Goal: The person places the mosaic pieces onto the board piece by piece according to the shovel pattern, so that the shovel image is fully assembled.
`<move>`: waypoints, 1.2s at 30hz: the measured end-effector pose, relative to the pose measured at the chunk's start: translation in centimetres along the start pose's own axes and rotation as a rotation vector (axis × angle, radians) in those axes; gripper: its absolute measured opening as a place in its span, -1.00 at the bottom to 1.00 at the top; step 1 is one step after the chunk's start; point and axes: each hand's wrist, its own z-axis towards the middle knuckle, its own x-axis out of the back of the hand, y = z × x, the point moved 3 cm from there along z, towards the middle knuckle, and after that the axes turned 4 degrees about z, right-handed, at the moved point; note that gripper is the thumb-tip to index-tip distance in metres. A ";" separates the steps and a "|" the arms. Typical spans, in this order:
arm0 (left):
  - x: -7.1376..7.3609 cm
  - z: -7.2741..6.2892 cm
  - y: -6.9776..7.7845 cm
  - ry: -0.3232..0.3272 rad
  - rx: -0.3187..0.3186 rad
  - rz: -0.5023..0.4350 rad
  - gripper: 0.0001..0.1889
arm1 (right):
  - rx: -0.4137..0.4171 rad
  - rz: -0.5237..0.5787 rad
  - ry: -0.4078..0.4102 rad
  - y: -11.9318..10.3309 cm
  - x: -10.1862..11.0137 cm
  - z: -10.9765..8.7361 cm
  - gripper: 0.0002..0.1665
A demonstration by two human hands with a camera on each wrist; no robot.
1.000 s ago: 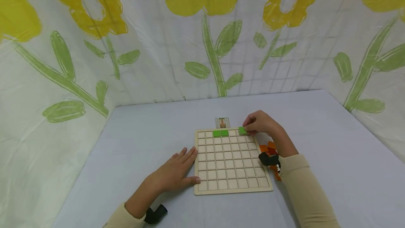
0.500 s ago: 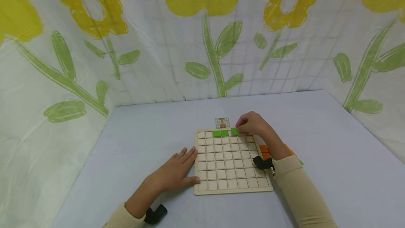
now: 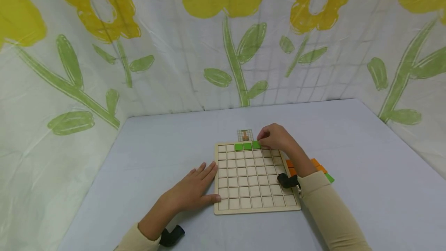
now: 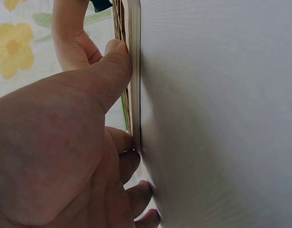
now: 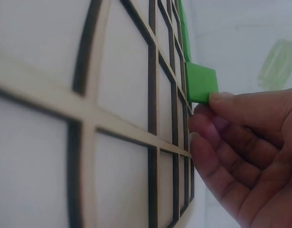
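A square wooden grid board [image 3: 256,181] lies on the table, with two green tiles [image 3: 242,146] side by side in its far row. Between thumb and fingertips my right hand [image 3: 277,136] pinches another green tile [image 5: 201,83], tilted over the far row just right of those two. In the right wrist view its lower edge is right at the grid while the near edge stays raised. My left hand [image 3: 189,189] rests at the board's left edge, fingers straight and spread, thumb over the rim; the left wrist view shows the thumb [image 4: 118,61] against the board's side.
Beyond the far edge lies a small printed pattern card [image 3: 245,135]. Several orange tiles [image 3: 316,164] and a green tile [image 3: 329,177] lie right of the board, partly hidden by the right forearm. A flower-printed curtain [image 3: 156,49] hangs behind the table.
My right hand has moved left along the far row with the green tile, now close beside the two seated ones. More loose tiles show past the forearm. The left hand has stayed put.
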 end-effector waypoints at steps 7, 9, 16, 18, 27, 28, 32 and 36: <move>0.1 -0.1 0.1 0.005 -0.006 -0.008 -0.04 | 0.000 -0.008 -0.022 0.0 -0.1 0.0 -0.89; 0.1 -0.1 0.1 0.005 -0.006 -0.009 -0.04 | -0.005 -0.015 -0.026 0.0 -0.1 -0.1 -0.88; 0.0 -0.1 0.1 0.002 -0.001 -0.015 -0.04 | 0.005 -0.059 -0.020 0.1 0.0 0.0 -0.85; 0.0 -0.1 0.1 0.003 -0.002 -0.016 -0.04 | 0.010 -0.063 -0.019 0.1 0.0 0.0 -0.84; 0.1 -0.1 0.2 0.017 -0.015 -0.012 -0.05 | 0.016 -0.071 -0.007 0.2 0.0 0.0 -0.82; 0.1 -0.2 0.2 0.018 -0.016 -0.012 -0.05 | 0.016 -0.073 -0.005 0.2 0.0 0.0 -0.82; 0.1 -0.2 0.2 0.015 -0.020 -0.011 -0.05 | 0.010 -0.078 0.001 0.2 0.0 -0.1 -0.82; 0.1 -0.2 0.2 0.011 -0.020 -0.016 -0.05 | 0.029 -0.092 -0.008 0.3 0.2 -0.5 -0.81</move>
